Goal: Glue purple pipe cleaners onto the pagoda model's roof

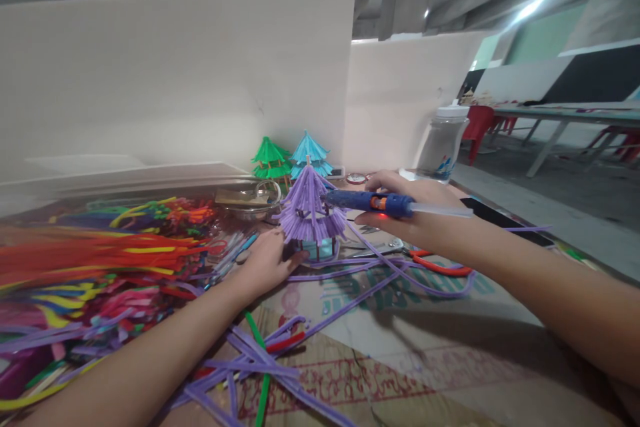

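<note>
A small two-tiered pagoda model made of purple pipe cleaners stands upright on the table, with a light blue part showing inside its base. My left hand grips its lower left side, the thumb at the base and some fingers hidden behind it. In my right hand is a blue hot glue gun, a glue stick poking out of its back end and a red light glowing below. Its nozzle points left, at the right side of the purple roof; whether it touches cannot be told.
Green and light blue pagoda models stand behind. Coloured pipe cleaners pile up at left; loose purple strips lie in front. Red-handled pliers, a metal bowl, a water bottle and a black phone-like slab surround my hands.
</note>
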`<act>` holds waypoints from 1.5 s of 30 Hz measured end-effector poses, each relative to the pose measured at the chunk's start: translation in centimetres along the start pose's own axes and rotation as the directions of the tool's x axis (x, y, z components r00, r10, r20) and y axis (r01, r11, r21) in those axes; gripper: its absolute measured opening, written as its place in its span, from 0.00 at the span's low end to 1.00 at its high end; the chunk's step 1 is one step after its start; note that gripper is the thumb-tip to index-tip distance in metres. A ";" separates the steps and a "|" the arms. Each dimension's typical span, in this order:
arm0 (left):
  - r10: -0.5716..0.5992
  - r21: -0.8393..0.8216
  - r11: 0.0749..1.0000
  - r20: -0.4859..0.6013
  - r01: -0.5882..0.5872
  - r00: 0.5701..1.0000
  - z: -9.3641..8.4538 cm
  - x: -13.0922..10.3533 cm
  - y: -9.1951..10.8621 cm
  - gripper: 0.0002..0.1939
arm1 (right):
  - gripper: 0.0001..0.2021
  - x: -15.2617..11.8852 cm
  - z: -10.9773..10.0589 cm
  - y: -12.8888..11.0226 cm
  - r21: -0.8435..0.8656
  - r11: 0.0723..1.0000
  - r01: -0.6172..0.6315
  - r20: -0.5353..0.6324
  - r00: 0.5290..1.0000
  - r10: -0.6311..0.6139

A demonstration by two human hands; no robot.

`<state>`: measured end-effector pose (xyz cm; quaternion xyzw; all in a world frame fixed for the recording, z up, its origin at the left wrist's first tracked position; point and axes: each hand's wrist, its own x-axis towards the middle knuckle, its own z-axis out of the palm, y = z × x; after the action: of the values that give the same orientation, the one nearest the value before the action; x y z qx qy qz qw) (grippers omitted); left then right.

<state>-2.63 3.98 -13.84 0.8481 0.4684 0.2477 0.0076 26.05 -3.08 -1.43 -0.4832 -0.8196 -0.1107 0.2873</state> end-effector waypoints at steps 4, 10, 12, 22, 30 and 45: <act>-0.001 0.042 0.999 0.020 0.000 1.000 0.1 0.0 -0.1 0.22 | 0.19 -0.1 0.0 0.0 -0.007 1.000 0.018 0.004 1.000 -0.018; -0.002 0.045 0.999 0.046 0.000 0.999 0.3 0.0 -0.3 0.22 | 0.16 -0.1 -0.1 -0.1 -0.039 0.999 0.014 0.003 1.000 -0.014; 0.002 0.049 0.999 0.040 -0.004 0.999 0.4 -0.1 -0.4 0.22 | 0.16 -0.1 -0.1 -0.1 -0.060 0.998 0.022 0.004 1.000 -0.022; 0.006 -0.013 1.000 0.009 -0.006 1.000 0.2 0.0 -0.3 0.22 | 0.16 -0.1 -0.1 -0.2 -0.082 0.996 0.043 -0.017 0.999 -0.045; 0.028 -0.013 1.000 0.030 -0.028 0.999 0.1 0.1 -0.2 0.20 | 0.08 -0.6 0.0 -0.6 -0.193 0.938 0.287 -0.026 0.954 -0.297; 0.039 -0.058 0.998 0.010 -0.039 0.999 0.3 0.1 -0.3 0.21 | 0.19 1.4 -1.0 1.6 0.422 0.891 -0.168 0.119 0.984 0.130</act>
<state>-2.69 4.27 -14.18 0.8578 0.4443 0.2566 0.0297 27.25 -1.75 0.01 -0.4736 -0.7961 0.1165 0.3584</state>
